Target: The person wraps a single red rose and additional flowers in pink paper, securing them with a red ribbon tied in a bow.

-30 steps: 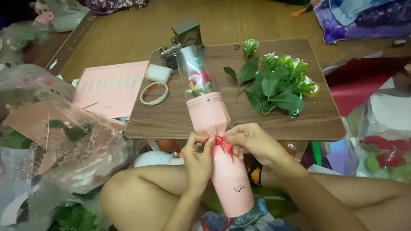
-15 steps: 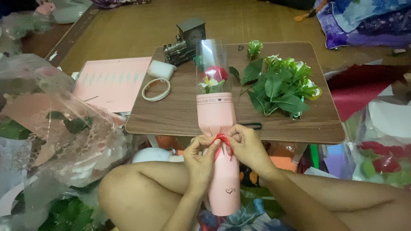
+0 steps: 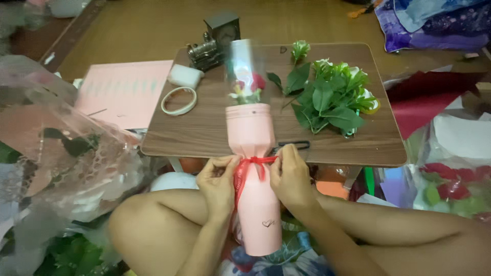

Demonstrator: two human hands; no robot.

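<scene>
A single-flower bouquet (image 3: 251, 138) in pink paper with a clear plastic top lies from my lap onto a low wooden table (image 3: 204, 135). A red rose (image 3: 257, 82) shows through the plastic. A red ribbon (image 3: 249, 166) is wrapped around the narrow waist of the pink wrap. My left hand (image 3: 219, 184) pinches the ribbon's left end, and my right hand (image 3: 290, 176) pinches its right end, both pressed against the wrap. Loose ribbon tails hang down over the pink paper.
On the table lie green leaf sprigs (image 3: 330, 97), a tape ring (image 3: 179, 100), a small white case (image 3: 184, 75), a dark metal train ornament (image 3: 214, 41) and black scissors (image 3: 291, 146). Pink paper sheets (image 3: 123, 92) sit left; wrapped bouquets (image 3: 56, 148) and coloured paper (image 3: 424, 97) lie around.
The bouquet has swung from leaning left to pointing straight away from me. Both hands have stayed on the red ribbon at its waist, drawing the ends apart sideways.
</scene>
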